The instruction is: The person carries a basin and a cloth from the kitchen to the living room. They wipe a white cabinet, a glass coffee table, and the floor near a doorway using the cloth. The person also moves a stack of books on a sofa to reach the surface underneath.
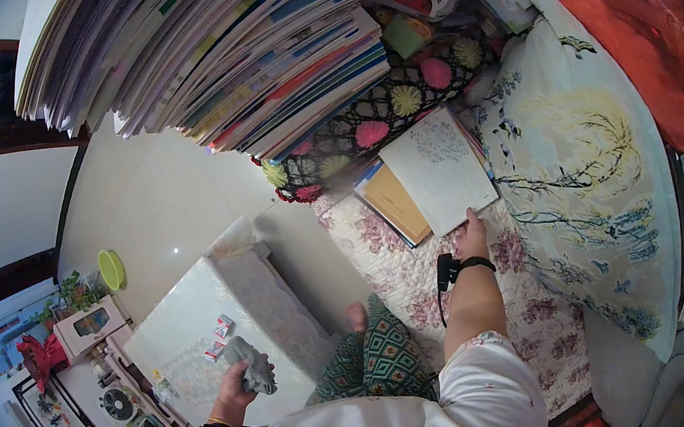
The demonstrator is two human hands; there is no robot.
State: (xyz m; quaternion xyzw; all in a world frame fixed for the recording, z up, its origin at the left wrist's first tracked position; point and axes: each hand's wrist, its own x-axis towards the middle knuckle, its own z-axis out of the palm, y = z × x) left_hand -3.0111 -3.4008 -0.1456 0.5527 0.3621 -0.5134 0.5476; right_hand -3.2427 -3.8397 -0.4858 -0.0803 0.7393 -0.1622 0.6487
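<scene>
My left hand (pixel 235 387) grips a crumpled grey cloth (pixel 249 363) over a low table (pixel 183 316) with a pale patterned cover. Two small red-and-white packets (pixel 224 326) lie beside the cloth. At the other side, my right hand (pixel 473 237) is at the lower corner of a white sheet or booklet (pixel 440 168) bearing a faint plant-like drawing. Its thumb lies over the edge; whether the fingers pinch it is hard to see. Beneath are a tan envelope or folder (pixel 396 198) and other papers, stacked on a floral quilted cover (pixel 373 224).
A tall, leaning stack of books and papers (pixel 208 44) looms at upper left. Behind the sheet lies a black crocheted cover (pixel 369 133) with pink and yellow rounds. A tree-patterned cloth (pixel 595 183) rises on the right. A lime-green basin (pixel 111 269) stands farther left.
</scene>
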